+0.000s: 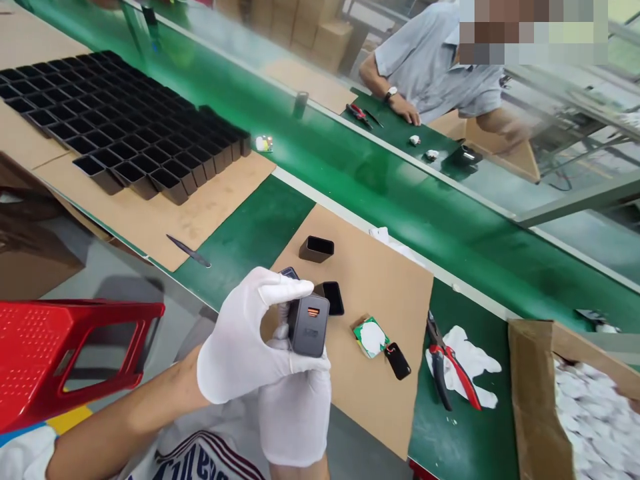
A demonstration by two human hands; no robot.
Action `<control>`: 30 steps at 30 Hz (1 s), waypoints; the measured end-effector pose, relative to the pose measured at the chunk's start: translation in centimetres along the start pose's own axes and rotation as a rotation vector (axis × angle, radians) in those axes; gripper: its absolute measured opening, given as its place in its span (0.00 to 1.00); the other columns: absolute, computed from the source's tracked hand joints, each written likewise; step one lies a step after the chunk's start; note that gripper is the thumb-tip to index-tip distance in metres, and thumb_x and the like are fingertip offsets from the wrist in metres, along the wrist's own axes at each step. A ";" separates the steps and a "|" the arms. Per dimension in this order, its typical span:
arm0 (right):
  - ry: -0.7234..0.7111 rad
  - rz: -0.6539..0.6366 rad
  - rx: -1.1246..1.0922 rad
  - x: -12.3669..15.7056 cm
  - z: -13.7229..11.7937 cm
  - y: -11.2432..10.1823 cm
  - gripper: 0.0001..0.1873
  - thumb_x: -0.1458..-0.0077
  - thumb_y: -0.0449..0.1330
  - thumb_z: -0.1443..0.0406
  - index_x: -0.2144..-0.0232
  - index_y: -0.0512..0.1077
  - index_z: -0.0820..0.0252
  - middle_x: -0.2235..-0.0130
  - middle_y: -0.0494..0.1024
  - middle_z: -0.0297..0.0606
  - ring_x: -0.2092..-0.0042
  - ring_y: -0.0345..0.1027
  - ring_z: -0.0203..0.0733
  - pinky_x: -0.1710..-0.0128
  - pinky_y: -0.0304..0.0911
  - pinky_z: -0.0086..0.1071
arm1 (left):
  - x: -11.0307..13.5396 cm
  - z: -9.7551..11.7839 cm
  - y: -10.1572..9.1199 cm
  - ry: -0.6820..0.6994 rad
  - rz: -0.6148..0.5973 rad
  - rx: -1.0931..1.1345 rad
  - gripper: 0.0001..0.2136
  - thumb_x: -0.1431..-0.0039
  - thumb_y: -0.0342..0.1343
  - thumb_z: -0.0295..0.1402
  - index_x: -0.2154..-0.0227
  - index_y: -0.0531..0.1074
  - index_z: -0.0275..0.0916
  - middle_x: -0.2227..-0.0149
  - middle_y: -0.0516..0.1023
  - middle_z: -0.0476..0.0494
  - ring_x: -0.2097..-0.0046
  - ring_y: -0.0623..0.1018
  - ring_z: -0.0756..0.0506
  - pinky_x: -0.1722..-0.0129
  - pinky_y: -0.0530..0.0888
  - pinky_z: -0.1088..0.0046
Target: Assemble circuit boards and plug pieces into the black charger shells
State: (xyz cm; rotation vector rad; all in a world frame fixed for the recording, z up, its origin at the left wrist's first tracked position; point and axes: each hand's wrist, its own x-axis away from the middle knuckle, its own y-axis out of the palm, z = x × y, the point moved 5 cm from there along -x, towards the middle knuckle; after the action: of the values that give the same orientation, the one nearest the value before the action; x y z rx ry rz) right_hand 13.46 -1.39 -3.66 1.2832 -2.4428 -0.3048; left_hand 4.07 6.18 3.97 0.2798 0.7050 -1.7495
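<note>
A black charger [310, 327] is held up over the front of the bench, its end face with an orange-lined port turned toward me. My left hand [240, 333], in a white glove, grips it from the left, fingers over the top edge and thumb along the bottom. Below it is my right hand [295, 413], also gloved, closed against the charger's lower and back side; its fingers are partly hidden. Just behind are an open black housing [317, 249] and another black housing [334, 298]. A green circuit board with a white top [371, 337] lies to the right, wired to a small black plate [398, 361].
Rows of open black housings [125, 127] fill cardboard at the left, with tweezers [189, 251] nearby. Red-handled pliers [447, 367] lie on a white glove [480, 367]. A carton [533, 387] of white pieces stands right. Across the green conveyor [350, 160], a person works.
</note>
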 end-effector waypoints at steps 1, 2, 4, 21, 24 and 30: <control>-0.022 -0.018 0.037 -0.2 0.1 -0.2 0.27 0.32 0.57 0.38 0.55 0.82 0.50 0.66 0.82 0.37 0.63 0.80 0.45 0.65 0.80 0.39 | -0.1 0.0 0.1 0.004 -0.003 0.003 0.37 0.56 0.80 0.29 0.42 0.72 0.47 0.50 0.81 0.47 0.50 0.85 0.40 0.52 0.87 0.61; -0.020 -0.036 0.059 -0.3 0.2 -0.2 0.29 0.31 0.54 0.37 0.54 0.82 0.49 0.65 0.83 0.39 0.62 0.81 0.47 0.64 0.81 0.40 | -0.2 0.1 0.3 0.005 -0.006 0.008 0.37 0.55 0.80 0.30 0.42 0.73 0.48 0.50 0.81 0.47 0.50 0.85 0.39 0.52 0.87 0.61; 0.000 -0.035 0.100 -0.2 0.4 -0.2 0.30 0.30 0.51 0.37 0.54 0.82 0.49 0.63 0.84 0.40 0.60 0.82 0.48 0.63 0.82 0.42 | -0.2 0.0 0.4 -0.016 -0.005 0.016 0.37 0.56 0.81 0.31 0.42 0.73 0.48 0.51 0.81 0.47 0.51 0.85 0.39 0.53 0.87 0.61; -0.739 0.122 1.381 0.1 -1.3 -3.0 0.16 0.27 0.61 0.60 0.42 0.82 0.48 0.48 0.88 0.40 0.55 0.87 0.48 0.63 0.82 0.34 | -0.5 -8.6 -3.0 -0.212 0.027 0.287 0.12 0.26 0.62 0.42 0.46 0.78 0.43 0.55 0.83 0.43 0.53 0.84 0.42 0.47 0.79 0.59; -0.813 0.135 1.315 0.2 -1.8 -3.0 0.20 0.30 0.65 0.63 0.38 0.77 0.49 0.50 0.89 0.37 0.54 0.87 0.45 0.53 0.83 0.36 | -0.5 -8.9 -1.8 -0.221 -0.007 0.277 0.10 0.26 0.62 0.39 0.47 0.78 0.44 0.56 0.84 0.43 0.53 0.84 0.43 0.47 0.79 0.60; -0.749 0.034 1.414 -0.6 -1.2 -2.6 0.18 0.26 0.59 0.61 0.38 0.78 0.50 0.46 0.87 0.42 0.51 0.87 0.49 0.54 0.84 0.40 | -0.2 -9.7 -1.0 -0.280 -0.032 0.240 0.07 0.25 0.60 0.34 0.49 0.77 0.43 0.57 0.85 0.45 0.54 0.84 0.44 0.47 0.80 0.61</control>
State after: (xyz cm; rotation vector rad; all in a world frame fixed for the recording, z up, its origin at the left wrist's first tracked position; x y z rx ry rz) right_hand 16.26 -2.38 -3.60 1.7454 -3.3751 1.4760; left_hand 1.54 12.18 -3.24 0.1816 0.2999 -1.8597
